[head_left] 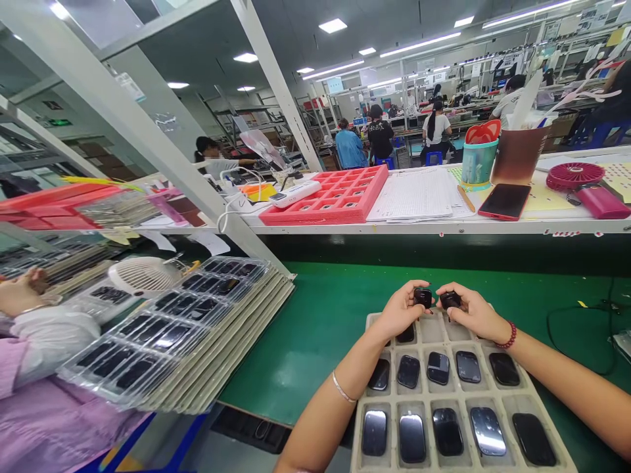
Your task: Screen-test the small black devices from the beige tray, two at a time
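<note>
My left hand [405, 306] grips a small black smartwatch body [422, 297] between thumb and fingers. A second dark watch body [450, 300] is pinched in my right hand [470, 311], close beside the first. Both hands are over the far edge of a beige compartment tray [362, 427]. Dark, glossy rectangular watch bodies, such as this one [438, 368], lie singly in its pockets. In the far row, the two pockets below my hands hold nothing, and one at the left holds a dark piece [405, 334]. My right forearm and hand partly hide that row's right end.
Left of the tray, stacked trays [231, 328] carry clear plastic covers over dark pieces. A white fan [142, 274] stands behind them, near a co-worker's hand [22, 292]. The shelf ahead holds a red foam tray [340, 194], papers [419, 194] and a phone [505, 201]. A black cable [557, 328] lies right.
</note>
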Demonstrator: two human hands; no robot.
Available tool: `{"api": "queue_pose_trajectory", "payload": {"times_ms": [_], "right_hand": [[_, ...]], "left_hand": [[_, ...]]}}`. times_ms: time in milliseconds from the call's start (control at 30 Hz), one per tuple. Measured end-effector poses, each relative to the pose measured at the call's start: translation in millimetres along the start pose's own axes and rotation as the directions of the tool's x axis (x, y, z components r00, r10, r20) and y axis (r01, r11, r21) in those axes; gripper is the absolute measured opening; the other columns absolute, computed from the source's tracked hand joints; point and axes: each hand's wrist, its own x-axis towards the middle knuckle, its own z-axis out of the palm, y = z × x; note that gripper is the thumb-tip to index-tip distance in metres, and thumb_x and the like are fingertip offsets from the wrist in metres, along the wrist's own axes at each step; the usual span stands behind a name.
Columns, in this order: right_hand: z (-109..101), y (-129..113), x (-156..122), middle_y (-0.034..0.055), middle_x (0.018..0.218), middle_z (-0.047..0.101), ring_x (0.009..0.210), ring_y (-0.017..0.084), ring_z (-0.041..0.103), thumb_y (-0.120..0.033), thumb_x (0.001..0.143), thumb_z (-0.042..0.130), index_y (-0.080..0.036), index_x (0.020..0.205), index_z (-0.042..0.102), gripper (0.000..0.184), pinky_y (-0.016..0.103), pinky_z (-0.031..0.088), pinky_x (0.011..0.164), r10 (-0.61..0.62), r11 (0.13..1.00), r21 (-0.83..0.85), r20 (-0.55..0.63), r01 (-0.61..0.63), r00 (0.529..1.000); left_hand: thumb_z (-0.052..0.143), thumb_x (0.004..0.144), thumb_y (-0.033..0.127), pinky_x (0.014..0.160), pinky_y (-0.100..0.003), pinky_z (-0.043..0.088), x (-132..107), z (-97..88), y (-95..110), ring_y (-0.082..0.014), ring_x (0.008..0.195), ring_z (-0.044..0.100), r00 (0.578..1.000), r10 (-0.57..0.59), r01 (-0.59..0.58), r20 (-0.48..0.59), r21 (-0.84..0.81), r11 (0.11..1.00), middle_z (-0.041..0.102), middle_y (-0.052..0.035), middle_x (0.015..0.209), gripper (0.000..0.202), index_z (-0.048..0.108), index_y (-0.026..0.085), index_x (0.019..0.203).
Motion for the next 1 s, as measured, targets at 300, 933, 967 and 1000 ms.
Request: {"api": "queue_pose_trajectory", "payload": {"times_ms": [300,933,967,1000], "right_hand": [[1.5,1.2,0.8,0.0047,0.095,0.065,0.075,0.017,0.062,-0.015,0.075,0.052,-0.020,0.109,0.052,0.034,0.027,0.049,0.064,0.010,1.000,0.014,-0.001,-0.010,1.000],[1.9,4.0,2.0,0.0044,0.094,0.065,0.075,0.016,0.062,-0.014,0.077,0.050,-0.020,0.109,0.052,0.033,0.026,0.049,0.063,-0.008,1.000,0.012,0.011,0.008,1.000],[2.0,3.4,1.8,0.0044,0.095,0.065,0.075,0.016,0.062,-0.014,0.077,0.050,-0.020,0.109,0.052,0.033,0.026,0.049,0.063,-0.008,1.000,0.012,0.012,0.007,1.000],[2.1,2.9,1.6,0.0045,0.095,0.065,0.075,0.016,0.062,-0.014,0.077,0.050,-0.020,0.109,0.052,0.033,0.026,0.048,0.063,-0.006,1.000,0.012,0.014,0.006,1.000]], "left_hand": [[0.055,0.060,-0.001,0.075,-0.026,0.049,1.3,-0.5,-2.3,-0.0118,0.079,0.059,0.999,0.029,-0.031,-0.047,-0.038,0.999,0.060,-0.0035,0.095,0.051,0.051,0.017,0.108],[0.052,0.069,0.009,0.052,-0.018,0.036,-0.6,0.4,6.7,-0.0121,0.067,0.063,0.999,-0.004,0.005,-0.052,0.015,1.000,0.061,-0.0054,0.095,0.040,0.053,0.016,0.108],[0.053,0.071,0.011,0.052,-0.018,0.036,-0.6,0.0,6.6,-0.0123,0.068,0.064,0.998,-0.005,0.006,-0.055,0.026,1.000,0.061,-0.0056,0.095,0.038,0.053,0.016,0.108],[0.054,0.072,0.013,0.051,-0.018,0.036,-0.5,-0.3,6.4,-0.0125,0.068,0.064,0.998,-0.005,0.007,-0.058,0.039,0.999,0.061,-0.0057,0.095,0.036,0.054,0.016,0.108]]}}
